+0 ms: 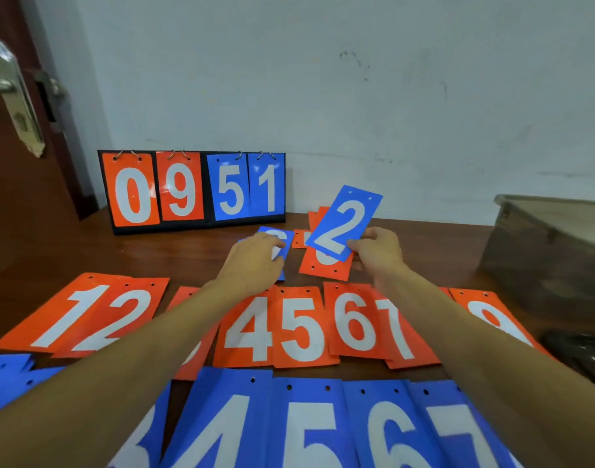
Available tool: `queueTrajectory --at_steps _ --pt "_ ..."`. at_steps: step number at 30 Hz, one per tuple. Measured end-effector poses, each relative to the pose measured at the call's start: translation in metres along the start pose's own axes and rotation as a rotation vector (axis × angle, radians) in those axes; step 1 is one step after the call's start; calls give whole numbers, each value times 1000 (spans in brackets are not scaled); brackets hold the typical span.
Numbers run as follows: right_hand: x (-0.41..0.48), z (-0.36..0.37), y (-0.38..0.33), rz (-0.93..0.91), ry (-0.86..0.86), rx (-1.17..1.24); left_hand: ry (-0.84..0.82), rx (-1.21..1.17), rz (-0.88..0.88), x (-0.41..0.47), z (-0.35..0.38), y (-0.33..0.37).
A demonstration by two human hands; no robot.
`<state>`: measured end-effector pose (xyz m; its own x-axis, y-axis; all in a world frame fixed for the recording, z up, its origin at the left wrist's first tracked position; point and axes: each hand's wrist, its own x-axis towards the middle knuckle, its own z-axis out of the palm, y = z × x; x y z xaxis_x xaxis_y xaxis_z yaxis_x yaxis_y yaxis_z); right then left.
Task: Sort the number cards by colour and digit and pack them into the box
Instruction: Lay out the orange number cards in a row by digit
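My right hand [377, 253] pinches the lower edge of a blue card marked 2 [345, 222], lifted and tilted above a small orange pile [326, 266]. My left hand [255, 261] rests with curled fingers on a blue card [279, 238] lying on the table; its digit is mostly hidden. A row of orange cards [272, 327] reads 1, 2, 4, 5, 6, 7 across the middle, partly covered by my forearms. Below it lies a row of blue cards [309, 423] showing 4, 5, 6, 7. The box [553, 244] stands at the right.
A flip scoreboard [193, 190] reading 0 9 5 1 stands at the back against the wall. A door with a metal handle [9, 86] is at the left. A dark object [583, 352] lies near the table's right edge.
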<state>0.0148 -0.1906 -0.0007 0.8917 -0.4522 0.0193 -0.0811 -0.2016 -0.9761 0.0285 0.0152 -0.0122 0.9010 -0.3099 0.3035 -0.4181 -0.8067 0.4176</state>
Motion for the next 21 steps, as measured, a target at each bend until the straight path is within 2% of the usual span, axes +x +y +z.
queueTrajectory --at_steps 4,7,10,12,15,21 --pt "-31 -26 -22 -100 -175 121 133 -517 -169 -19 -24 48" --pt "-60 -42 -35 -144 -303 120 75 -886 -342 -37 -37 72" --pt "-82 -58 -36 -157 -378 121 71 -1081 -446 -62 -42 80" --pt "-97 -66 -35 -177 -435 78 63 -1124 -458 -82 -45 83" --pt "-120 -72 -30 -217 -502 -15 38 -1059 -404 -115 -47 92" --pt "-157 -59 -25 -267 -510 -34 99 -948 -359 -165 -55 94"
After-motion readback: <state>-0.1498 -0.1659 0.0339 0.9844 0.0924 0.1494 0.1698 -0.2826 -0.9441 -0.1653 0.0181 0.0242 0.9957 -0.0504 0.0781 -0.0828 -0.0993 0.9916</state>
